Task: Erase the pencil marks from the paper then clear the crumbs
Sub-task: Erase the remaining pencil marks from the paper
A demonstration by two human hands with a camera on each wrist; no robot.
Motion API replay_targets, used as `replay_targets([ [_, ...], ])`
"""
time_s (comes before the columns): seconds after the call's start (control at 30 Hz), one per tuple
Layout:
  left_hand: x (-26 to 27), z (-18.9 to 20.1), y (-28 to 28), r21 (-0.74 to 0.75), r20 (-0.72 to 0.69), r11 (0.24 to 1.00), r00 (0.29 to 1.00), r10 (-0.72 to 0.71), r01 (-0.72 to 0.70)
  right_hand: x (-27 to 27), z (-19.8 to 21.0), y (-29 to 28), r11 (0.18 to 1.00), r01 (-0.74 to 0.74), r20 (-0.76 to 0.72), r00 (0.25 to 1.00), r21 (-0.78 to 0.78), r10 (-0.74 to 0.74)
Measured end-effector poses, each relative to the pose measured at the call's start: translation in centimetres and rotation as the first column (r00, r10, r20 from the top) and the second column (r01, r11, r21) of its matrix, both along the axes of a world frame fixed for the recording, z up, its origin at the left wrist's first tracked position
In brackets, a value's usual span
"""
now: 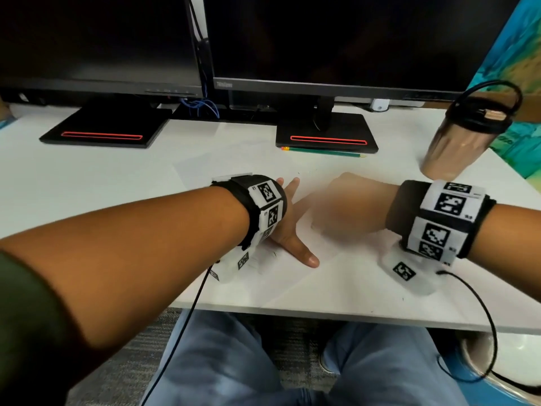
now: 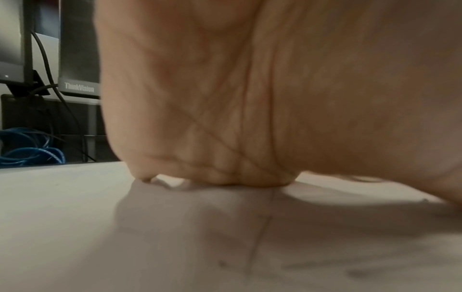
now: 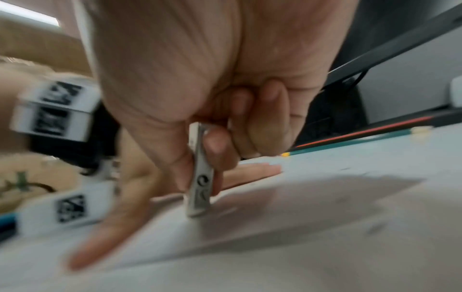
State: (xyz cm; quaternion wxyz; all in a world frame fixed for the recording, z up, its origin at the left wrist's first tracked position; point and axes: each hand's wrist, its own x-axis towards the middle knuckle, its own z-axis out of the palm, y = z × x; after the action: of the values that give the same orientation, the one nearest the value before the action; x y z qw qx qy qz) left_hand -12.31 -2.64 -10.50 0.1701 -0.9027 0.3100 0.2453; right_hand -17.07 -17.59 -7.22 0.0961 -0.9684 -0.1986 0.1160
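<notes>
A: Start with the biggest things.

B: Two dark monitors (image 1: 336,39) stand along the far edge of the white bench (image 1: 87,177), at 11 and 12 o'clock, each on a black base with a red stripe. A blue cable (image 1: 202,105) is coiled between the bases.

A: Any containers?

B: One, a metal tumbler (image 1: 459,142) at 2 o'clock, upright, its dark lid on. What is inside cannot be seen.

A: And the paper?

B: The paper (image 1: 292,273) lies flat at the centre of the bench, near the front edge, white on white, so its edges are faint. The left hand (image 1: 288,227) lies flat on it, fingers spread, thumb pointing toward 4 o'clock, pressing it down.

A: The right hand?

B: The right hand (image 3: 220,110) is blurred in the head view. The right wrist view shows its thumb and fingers pinching a flat white eraser (image 3: 201,183). The eraser's long axis stands nearly upright, its lower end on the paper just beside the left thumb.

A: Smaller things?

B: A green pencil (image 1: 325,152) lies against the right monitor base at 1 o'clock, its long axis running 9 to 3, well apart from both hands. A few dark specks (image 1: 307,172) dot the bench beyond the paper.
</notes>
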Motion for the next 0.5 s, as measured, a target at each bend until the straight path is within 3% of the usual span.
replay_targets([
  [0.1,0.0,0.1,0.0,0.002,0.006,1.0,1.0,-0.009,0.009,-0.7,-0.6,0.3,0.997,-0.071,0.054,0.996,0.015,0.07],
  [0.17,-0.1,0.3,0.0,0.005,-0.009,1.0,1.0,-0.005,0.005,-1.5,-0.7,0.8,0.987,-0.14,-0.021,0.99,0.081,0.142],
  [0.3,-0.1,0.1,-0.1,0.007,0.005,1.0,1.0,-0.002,0.002,-0.4,-0.1,-0.5,0.999,0.005,0.009,1.0,0.043,-0.006],
  [0.43,-0.2,0.3,0.0,0.012,-0.006,1.0,1.0,-0.011,0.011,-1.6,-0.6,1.1,0.986,-0.152,-0.011,0.988,0.069,0.153],
  [0.5,-0.2,0.2,-0.1,0.015,-0.003,1.0,1.0,-0.003,0.003,-0.9,-0.2,0.4,0.996,-0.076,-0.029,0.997,0.05,0.078],
])
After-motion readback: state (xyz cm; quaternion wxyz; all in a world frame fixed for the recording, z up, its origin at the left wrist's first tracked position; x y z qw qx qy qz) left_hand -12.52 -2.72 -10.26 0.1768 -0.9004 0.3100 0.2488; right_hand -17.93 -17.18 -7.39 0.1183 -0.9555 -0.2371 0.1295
